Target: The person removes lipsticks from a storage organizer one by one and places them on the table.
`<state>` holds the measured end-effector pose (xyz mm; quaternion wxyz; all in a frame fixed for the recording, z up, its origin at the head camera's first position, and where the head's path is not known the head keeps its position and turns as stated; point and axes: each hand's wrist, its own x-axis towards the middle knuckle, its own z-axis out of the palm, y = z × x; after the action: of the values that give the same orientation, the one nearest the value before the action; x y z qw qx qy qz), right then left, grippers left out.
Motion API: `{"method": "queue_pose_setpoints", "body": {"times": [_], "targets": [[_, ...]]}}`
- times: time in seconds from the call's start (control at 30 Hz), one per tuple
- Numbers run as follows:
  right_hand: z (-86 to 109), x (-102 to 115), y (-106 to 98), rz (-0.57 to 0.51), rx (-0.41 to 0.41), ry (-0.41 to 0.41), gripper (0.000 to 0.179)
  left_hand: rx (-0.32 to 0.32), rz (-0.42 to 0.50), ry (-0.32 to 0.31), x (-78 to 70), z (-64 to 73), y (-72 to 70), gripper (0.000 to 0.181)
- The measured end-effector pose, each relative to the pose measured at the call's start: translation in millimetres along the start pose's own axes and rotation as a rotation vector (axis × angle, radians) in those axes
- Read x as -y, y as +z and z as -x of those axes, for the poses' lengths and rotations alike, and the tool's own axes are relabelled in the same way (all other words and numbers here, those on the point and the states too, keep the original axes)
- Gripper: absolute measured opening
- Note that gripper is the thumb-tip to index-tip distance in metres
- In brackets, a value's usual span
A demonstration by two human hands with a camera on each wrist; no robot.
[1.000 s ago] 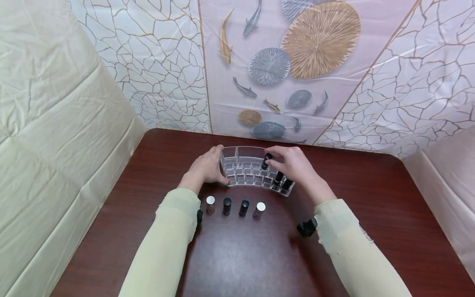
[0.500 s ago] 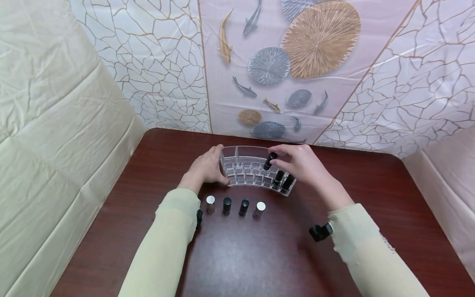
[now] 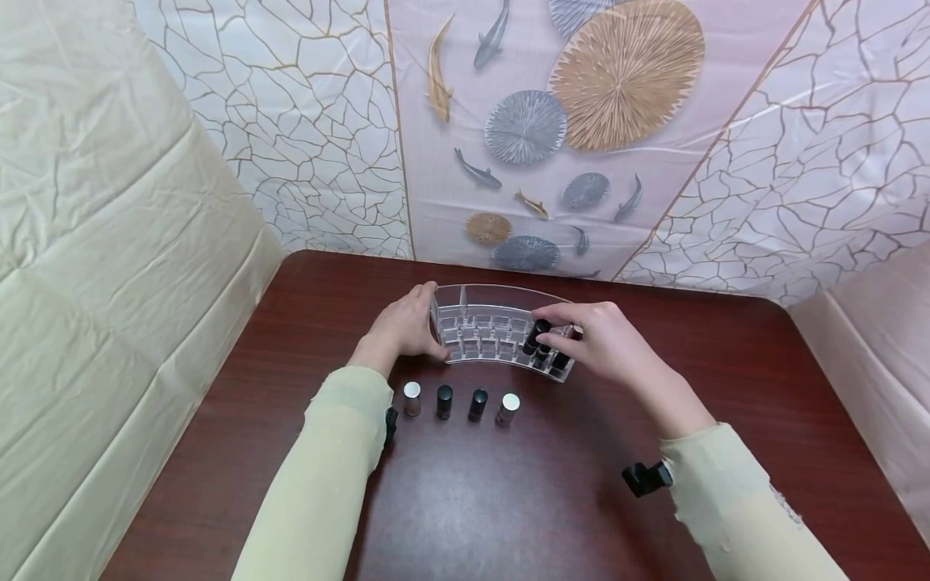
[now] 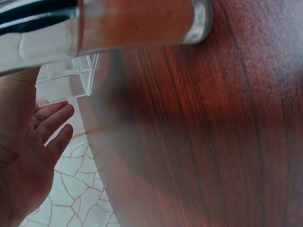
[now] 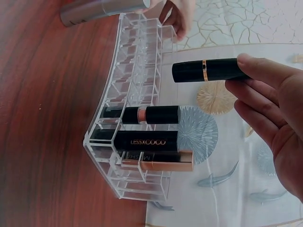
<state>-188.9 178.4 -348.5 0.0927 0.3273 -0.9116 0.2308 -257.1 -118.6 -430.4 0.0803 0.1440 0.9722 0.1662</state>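
A clear curved lipstick organizer (image 3: 483, 349) stands on the table. At its left end my left hand (image 3: 403, 324) grips it, thumb at the front corner and fingers at the back. My right hand (image 3: 606, 339) pinches a black lipstick with a gold band (image 5: 189, 72) by its upper end, above the organizer's compartments. Beside the held one, in the right wrist view, three others sit in slots at the right end: a black lipstick with a pink band (image 5: 142, 115), a black LESSXCOCO tube (image 5: 147, 141) and a gold-and-black lipstick (image 5: 175, 164).
In front of the organizer, a row of tubes stands on the dark red table (image 3: 465, 500): a silver-topped tube (image 3: 412, 399), a black tube (image 3: 444, 402), another black tube (image 3: 477, 405) and a second silver-topped tube (image 3: 508, 410). A patterned cloth (image 3: 472, 226) hangs behind the table.
My right hand has carried the black lipstick to the right and then toward me, down over the front slots. My left hand has stayed on the organizer.
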Motion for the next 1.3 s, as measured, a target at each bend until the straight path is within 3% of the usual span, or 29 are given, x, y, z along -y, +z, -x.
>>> {"method": "queue_pose_setpoints", "body": {"times": [0.53, 1.3], "targets": [[33.4, 0, 4, -0.027, 0.04, 0.054, 0.032, 0.018, -0.019, -0.01, -3.6, -2.8, -3.0, 0.123], [68.9, -1, 30, -0.055, 0.061, 0.094, 0.034, 0.018, -0.013, -0.008, 0.3, -1.5, -2.5, 0.124]]}}
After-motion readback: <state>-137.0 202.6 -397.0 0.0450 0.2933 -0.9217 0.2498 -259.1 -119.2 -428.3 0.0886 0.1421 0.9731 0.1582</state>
